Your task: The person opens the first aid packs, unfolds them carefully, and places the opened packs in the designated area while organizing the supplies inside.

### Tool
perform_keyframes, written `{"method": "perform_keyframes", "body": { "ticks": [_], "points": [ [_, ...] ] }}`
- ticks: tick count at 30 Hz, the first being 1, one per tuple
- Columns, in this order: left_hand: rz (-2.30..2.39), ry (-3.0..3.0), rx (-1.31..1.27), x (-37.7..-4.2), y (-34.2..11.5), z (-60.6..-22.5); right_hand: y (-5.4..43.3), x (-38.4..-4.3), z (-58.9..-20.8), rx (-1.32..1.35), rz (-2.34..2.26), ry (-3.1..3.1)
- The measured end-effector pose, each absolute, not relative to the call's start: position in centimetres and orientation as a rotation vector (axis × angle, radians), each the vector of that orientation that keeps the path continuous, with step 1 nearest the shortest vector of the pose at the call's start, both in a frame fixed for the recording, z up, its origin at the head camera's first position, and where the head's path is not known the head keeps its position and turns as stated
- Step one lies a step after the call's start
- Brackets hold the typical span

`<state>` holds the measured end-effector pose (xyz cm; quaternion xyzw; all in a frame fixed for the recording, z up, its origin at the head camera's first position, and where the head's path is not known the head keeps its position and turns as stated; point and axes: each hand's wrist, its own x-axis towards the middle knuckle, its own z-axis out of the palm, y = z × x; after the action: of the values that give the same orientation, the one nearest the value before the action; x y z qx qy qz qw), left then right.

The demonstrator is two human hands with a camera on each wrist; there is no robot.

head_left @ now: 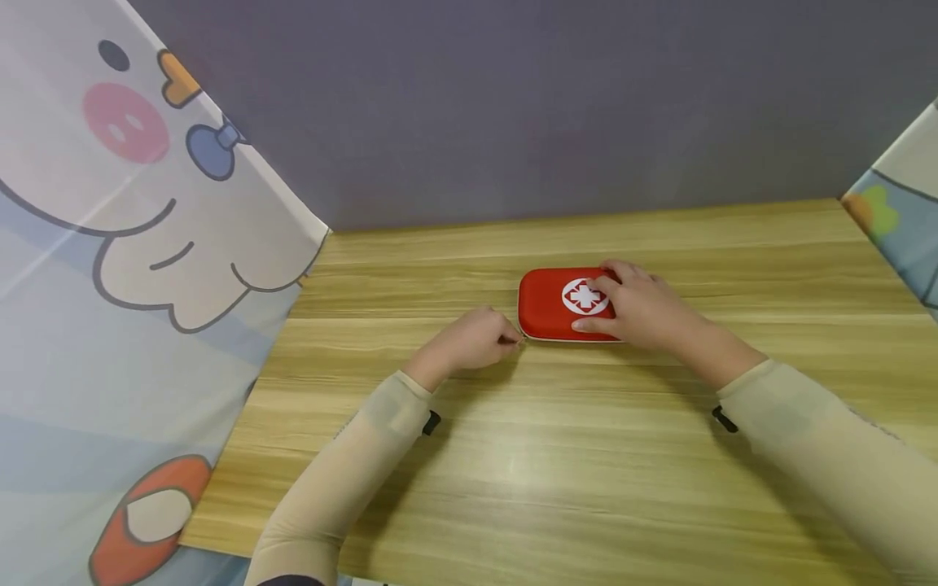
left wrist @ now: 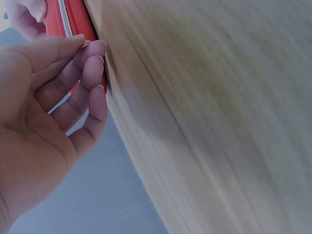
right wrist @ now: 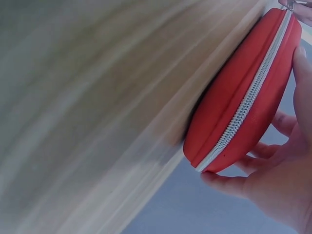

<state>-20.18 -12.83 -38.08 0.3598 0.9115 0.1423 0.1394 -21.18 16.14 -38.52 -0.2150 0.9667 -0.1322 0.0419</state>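
A red first-aid case (head_left: 542,305) with a white cross emblem lies flat on the wooden table. My left hand (head_left: 479,338) is at its near left corner, thumb and index finger pinching the zipper pull (right wrist: 291,5). In the left wrist view, only a sliver of the pull shows between those fingertips; the other fingers curl loosely. My right hand (head_left: 648,309) holds the case at its right end, with the thumb on the lid and fingers spread over the top and round the edge. Along the side facing me, the silver zipper teeth (right wrist: 239,117) are joined.
The light wooden table (head_left: 586,456) extends around the case on all sides. A grey panel (head_left: 550,106) stands behind it. At the left hangs a cloth with cartoon figures (head_left: 146,244), and a similar printed cloth (head_left: 901,212) is at the right.
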Motion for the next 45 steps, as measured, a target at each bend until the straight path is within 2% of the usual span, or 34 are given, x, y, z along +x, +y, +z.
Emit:
{"method": "perform_keyframes", "body": {
  "ticks": [21, 45],
  "points": [
    [0.446, 2.695, 1.024, -19.7, -12.8, -38.6, 16.1, -21.4, -38.0, -0.676, -0.351, 2.959],
    [0.418, 2.713, 1.025, -18.4, -10.1, -38.7, 16.4, -21.3, -38.1, -0.689, -0.364, 2.999]
  ]
}}
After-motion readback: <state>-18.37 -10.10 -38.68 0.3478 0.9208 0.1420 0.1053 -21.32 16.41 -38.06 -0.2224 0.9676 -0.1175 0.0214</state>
